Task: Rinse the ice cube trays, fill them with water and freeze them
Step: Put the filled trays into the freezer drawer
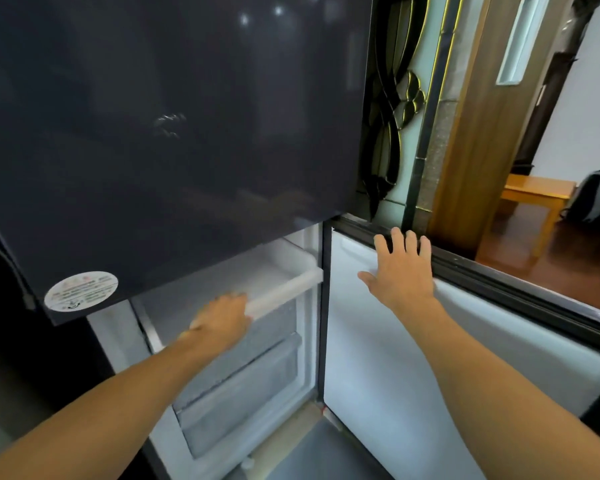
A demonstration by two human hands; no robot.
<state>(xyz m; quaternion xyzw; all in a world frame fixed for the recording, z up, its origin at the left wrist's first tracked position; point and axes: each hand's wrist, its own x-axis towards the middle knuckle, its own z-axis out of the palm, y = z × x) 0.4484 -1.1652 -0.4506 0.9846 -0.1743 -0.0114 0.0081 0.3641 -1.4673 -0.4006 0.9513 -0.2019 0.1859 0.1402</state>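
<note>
The freezer compartment stands open below the dark upper fridge door [174,133]. My left hand [222,315] grips the white front handle of the top freezer drawer [284,287]. My right hand [400,270] lies flat with fingers spread on the white inner side of the open freezer door [430,358], fingertips at its dark top seal. No ice cube tray is visible; the inside of the top drawer is mostly hidden by the upper door.
Two more frosted drawers [243,393] sit below the top one. A round sticker [81,290] is on the upper door's lower corner. To the right are a decorated glass panel [395,109], a wooden door frame [471,140] and a wooden table [534,194].
</note>
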